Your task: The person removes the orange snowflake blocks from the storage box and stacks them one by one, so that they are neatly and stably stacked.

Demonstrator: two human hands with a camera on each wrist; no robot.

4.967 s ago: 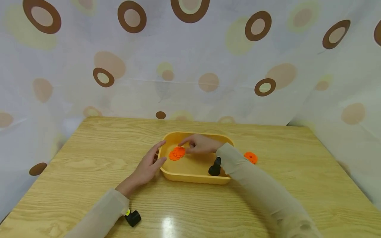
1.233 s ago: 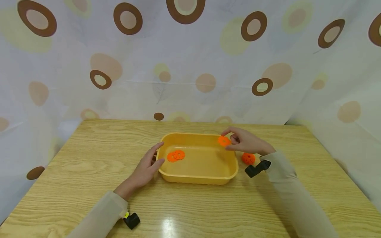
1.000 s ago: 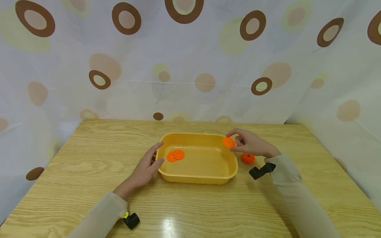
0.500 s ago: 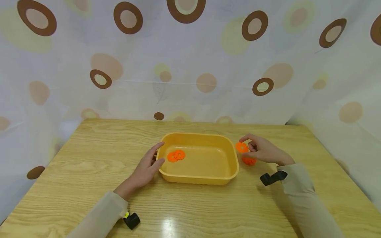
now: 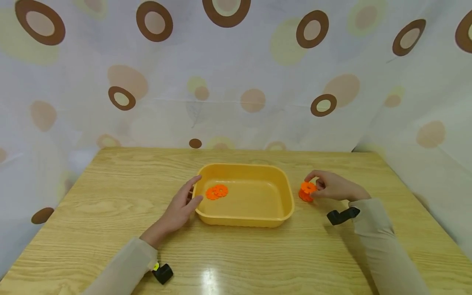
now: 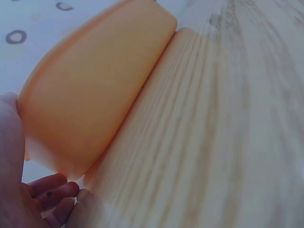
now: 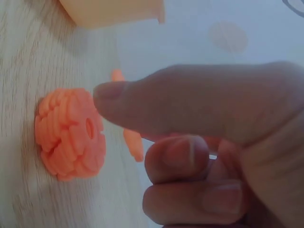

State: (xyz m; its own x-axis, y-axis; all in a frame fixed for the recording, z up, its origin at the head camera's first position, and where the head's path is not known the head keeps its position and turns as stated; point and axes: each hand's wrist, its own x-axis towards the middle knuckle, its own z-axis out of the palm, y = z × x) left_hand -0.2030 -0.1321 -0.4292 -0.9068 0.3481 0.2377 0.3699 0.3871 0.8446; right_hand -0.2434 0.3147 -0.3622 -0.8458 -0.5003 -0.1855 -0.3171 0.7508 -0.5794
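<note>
Two orange discs (image 5: pixel 216 191) remain in the tray (image 5: pixel 245 221). The right hand (image 5: pixel 333 187) has carried a pinched disc (image 5: pixel 308 187) out onto the stack (image 5: pixel 305 196) beside it. The left hand (image 5: pixel 179 205) rests open against the tray's side.

Glossy wood-grain table (image 5: pixel 258 254), smooth matt plastic tray (image 5: pixel 284 209), ridged orange plastic discs (image 7: pixel 71 135)

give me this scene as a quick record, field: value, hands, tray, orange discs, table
left hand: open, fingers against the left end of the tray
right hand: pinches one orange disc just above the stack
stack of discs: on the table, right of the tray, outside it
tray: yellow, on the table
discs in tray: two, overlapping, near its left end
table: light wood
backdrop: spotted cloth
</note>
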